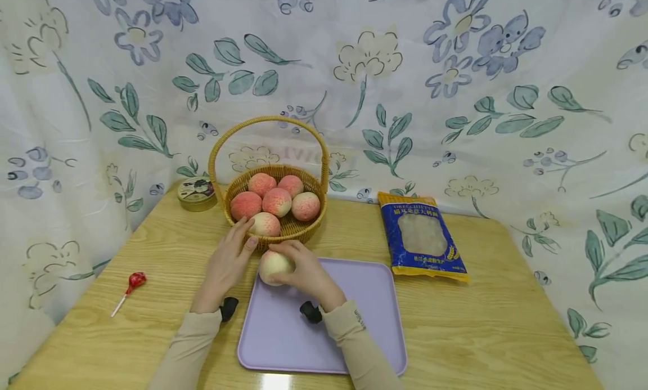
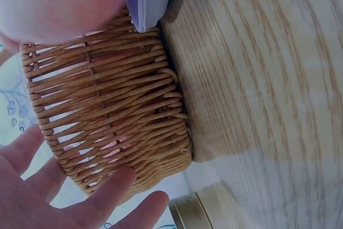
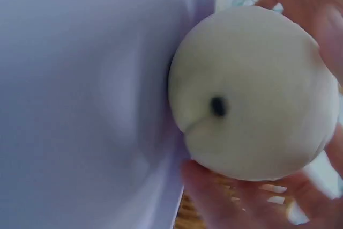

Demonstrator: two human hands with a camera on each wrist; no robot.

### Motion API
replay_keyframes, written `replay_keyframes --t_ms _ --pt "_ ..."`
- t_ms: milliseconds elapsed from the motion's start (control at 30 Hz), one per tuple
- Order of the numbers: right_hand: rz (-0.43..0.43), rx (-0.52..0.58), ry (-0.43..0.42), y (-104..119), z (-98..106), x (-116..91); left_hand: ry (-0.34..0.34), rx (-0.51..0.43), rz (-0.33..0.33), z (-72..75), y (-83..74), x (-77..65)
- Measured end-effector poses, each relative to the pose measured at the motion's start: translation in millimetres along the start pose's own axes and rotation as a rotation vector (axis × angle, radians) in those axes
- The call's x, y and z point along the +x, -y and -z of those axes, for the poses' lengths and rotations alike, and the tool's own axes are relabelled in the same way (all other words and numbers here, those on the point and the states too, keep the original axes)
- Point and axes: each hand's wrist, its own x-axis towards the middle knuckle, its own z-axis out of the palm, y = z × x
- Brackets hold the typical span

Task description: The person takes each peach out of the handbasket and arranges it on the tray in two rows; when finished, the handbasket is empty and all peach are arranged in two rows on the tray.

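Observation:
My right hand (image 1: 306,273) grips a pale peach (image 1: 273,268) with a pink blush, at the upper left corner of the lilac tray (image 1: 359,314). In the right wrist view the fingers curl round the peach, and a dark spot shows on its creamy side. My left hand (image 1: 223,272) has its fingers spread along the front left of the wicker basket (image 2: 102,111); whether they touch it I cannot tell. Several pink and cream peaches (image 1: 277,202) lie in the basket.
A tall handle (image 1: 270,119) arches over the basket. To its left stands a round tin (image 1: 196,193). A red lollipop (image 1: 135,281) lies on the left of the wooden table (image 1: 481,322). On the right is a blue and yellow pasta bag (image 1: 422,238).

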Motion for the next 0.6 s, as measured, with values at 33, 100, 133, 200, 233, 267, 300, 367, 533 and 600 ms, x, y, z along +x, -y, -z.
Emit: replay_keyframes --t_ms 33,100,133,200,233,267,300,367,533,600 --pt "-0.001 -0.02 0.017 0.3 -1.6 -0.9 0.0 0.004 0.001 0.1 0.0 -0.1" --pt "-0.016 -0.048 0.048 1.5 -4.2 -3.0 0.002 0.009 0.002 -0.1 0.0 -0.2" --pt "-0.024 -0.055 0.054 1.7 -5.7 -3.5 0.003 0.011 0.004 0.2 0.2 -0.2" --pt "-0.032 -0.055 0.043 0.7 -7.5 -3.5 0.004 0.013 0.003 0.8 0.6 -0.2" --pt "-0.034 -0.052 0.033 0.1 -7.3 -3.3 0.004 0.014 0.002 0.6 0.5 0.0" --pt "-0.036 -0.042 0.024 -0.7 -6.9 -3.3 0.004 0.013 0.001 0.2 0.6 0.0" --pt "-0.04 -0.028 0.019 -1.6 -6.3 -3.4 0.003 0.012 0.001 -0.1 0.8 0.0" --pt "-0.049 -0.013 0.01 -3.9 -5.2 -3.2 0.001 0.009 0.0 -0.5 1.1 -0.1" --pt "-0.113 0.005 0.025 -8.0 -3.5 -2.7 0.006 0.007 0.003 -1.2 1.2 0.0" --pt "-0.135 0.046 0.034 -9.4 -3.3 -2.1 0.006 0.01 0.004 -0.9 0.7 0.2"
